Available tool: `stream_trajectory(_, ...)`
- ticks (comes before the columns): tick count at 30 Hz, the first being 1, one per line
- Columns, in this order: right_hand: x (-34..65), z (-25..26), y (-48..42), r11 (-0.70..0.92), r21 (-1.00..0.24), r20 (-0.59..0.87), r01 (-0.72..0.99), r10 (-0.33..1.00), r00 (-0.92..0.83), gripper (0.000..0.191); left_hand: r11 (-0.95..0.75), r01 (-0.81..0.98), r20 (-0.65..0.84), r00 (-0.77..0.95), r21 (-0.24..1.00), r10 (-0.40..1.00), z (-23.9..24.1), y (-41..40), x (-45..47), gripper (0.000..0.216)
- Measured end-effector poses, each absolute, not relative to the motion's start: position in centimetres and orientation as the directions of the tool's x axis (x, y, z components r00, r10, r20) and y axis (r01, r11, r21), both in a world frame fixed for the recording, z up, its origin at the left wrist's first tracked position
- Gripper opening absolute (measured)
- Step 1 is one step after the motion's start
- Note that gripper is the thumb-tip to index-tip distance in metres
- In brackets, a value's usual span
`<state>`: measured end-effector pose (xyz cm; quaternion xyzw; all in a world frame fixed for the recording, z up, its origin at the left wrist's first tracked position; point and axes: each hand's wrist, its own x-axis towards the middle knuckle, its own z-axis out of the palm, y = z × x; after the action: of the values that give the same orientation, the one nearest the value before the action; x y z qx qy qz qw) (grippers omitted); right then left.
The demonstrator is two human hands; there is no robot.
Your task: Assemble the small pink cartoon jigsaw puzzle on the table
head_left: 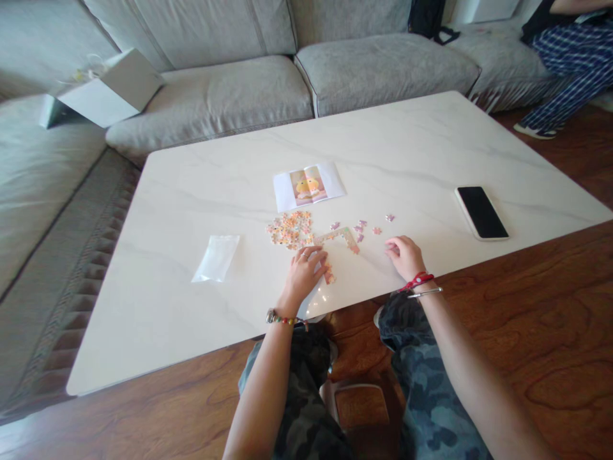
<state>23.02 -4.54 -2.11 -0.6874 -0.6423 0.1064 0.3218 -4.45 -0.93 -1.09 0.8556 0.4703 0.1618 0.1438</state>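
Note:
A heap of small pastel jigsaw pieces [290,229] lies on the white marble table [191,191]. A joined strip of pieces [341,236] runs right from it and bends down, with a short joined strip [329,276] near the table's front edge. My left hand [305,269] rests on the table beside that short strip, fingers curled and touching pieces. My right hand [405,255] lies to the right, fingers bent against the tabletop; what they hold, if anything, is hidden. A few loose pieces [366,227] lie above it. A picture sheet [308,186] lies behind the heap.
A clear plastic bag [216,257] lies left of the heap. A black phone [481,212] lies face down at the right. A grey sofa [249,89] wraps the far and left sides, with a white box [112,89] on it. Another person's legs [569,70] show at far right.

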Motion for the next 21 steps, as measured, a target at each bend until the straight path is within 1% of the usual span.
stream_trajectory(2, 23.2, -1.9, -4.8, -0.015, -0.724, 0.234, 0.689, 0.935, 0.266, 0.011, -0.51, 0.765, 0.133, 0.501, 0.393, 0.855, -1.0, -0.9, -4.4, 0.027)
stream_trajectory(4, 23.8, -1.8, -5.0, -0.075, -0.853, 0.156, 0.516, 0.907, 0.39, 0.017, -0.505, 0.77, 0.127, 0.498, 0.39, 0.858, -0.9, -1.0, -4.3, 0.027)
stream_trajectory(6, 24.7, -1.9, -5.3, -0.112, -0.911, 0.102, 0.397, 0.872, 0.479, 0.022, -0.502, 0.774, 0.119, 0.498, 0.386, 0.859, -0.8, -1.0, -4.3, 0.029)
stream_trajectory(7, 25.3, -1.9, -5.4, -0.124, -0.915, 0.098, 0.384, 0.854, 0.51, 0.023, -0.501, 0.777, 0.112, 0.499, 0.382, 0.859, -0.7, -1.0, -4.3, 0.03)
stream_trajectory(10, 26.9, -2.1, -6.1, -0.182, -0.862, 0.128, 0.473, 0.824, 0.552, 0.021, -0.485, 0.794, 0.081, 0.492, 0.367, 0.867, -0.6, -1.1, -4.4, 0.034)
stream_trajectory(12, 27.6, -2.0, -6.5, -0.232, -0.787, 0.145, 0.571, 0.83, 0.538, 0.019, -0.47, 0.806, 0.06, 0.483, 0.359, 0.873, -0.6, -1.2, -4.4, 0.035)
stream_trajectory(14, 27.8, -1.7, -6.8, -0.239, -0.708, 0.189, 0.664, 0.843, 0.505, 0.017, -0.459, 0.816, 0.044, 0.475, 0.351, 0.879, -0.5, -1.3, -4.3, 0.037)
stream_trajectory(16, 27.6, -1.3, -7.0, -0.17, -0.654, 0.248, 0.737, 0.872, 0.421, 0.017, -0.451, 0.823, 0.037, 0.468, 0.345, 0.883, -0.4, -1.3, -4.3, 0.038)
stream_trajectory(18, 27.1, -1.0, -7.0, -0.052, -0.599, 0.292, 0.799, 0.915, 0.279, 0.016, -0.444, 0.828, 0.033, 0.461, 0.344, 0.887, -0.4, -1.3, -4.3, 0.039)
stream_trajectory(21, 26.5, -1.0, -7.0, 0.067, -0.504, 0.284, 0.861, 0.954, 0.092, 0.009, -0.44, 0.828, 0.032, 0.459, 0.348, 0.888, -0.4, -1.3, -4.3, 0.04)
